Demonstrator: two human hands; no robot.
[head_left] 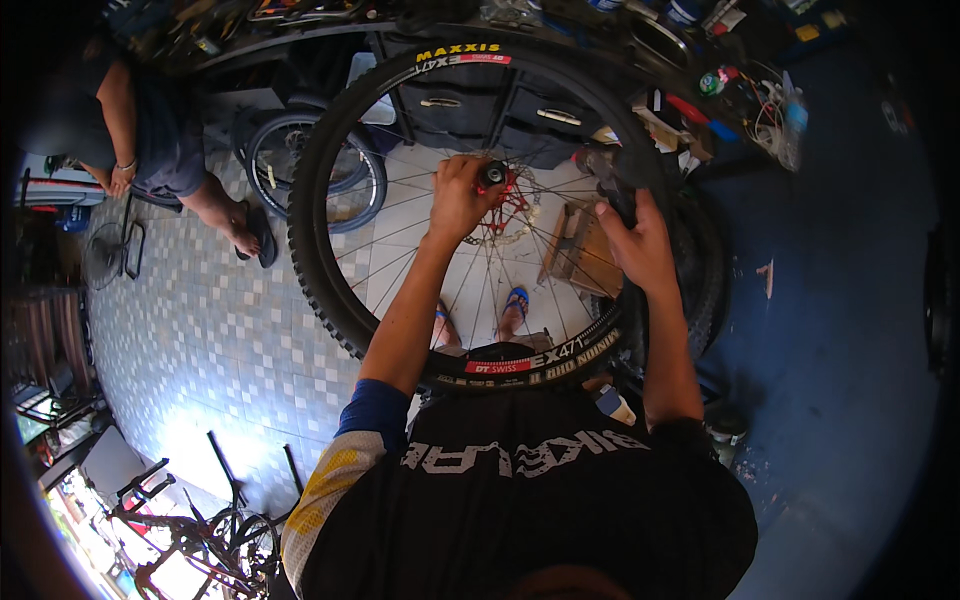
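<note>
A bicycle wheel (308,230) with a knobby black tyre is in front of my body, its spokes crossing the view. At its centre is a red hub (513,206) with a disc rotor (535,212) behind it. My left hand (462,198) is closed around a short black cylindrical piece (493,175) at the hub; a metal-ringed hole shows in its end. By the right side of the rim, my right hand (640,245) grips the dark handle of what looks like a hammer (618,195). The hammer's head is apart from the hub.
Beneath the wheel stands a wooden box or stool (590,255). Dark drawers (540,115) and a cluttered workbench lie beyond. More wheels (262,180) lean at left, near a person (130,130) in sandals. Bicycle frames (190,540) stand lower left; a blue surface (830,300) fills the right.
</note>
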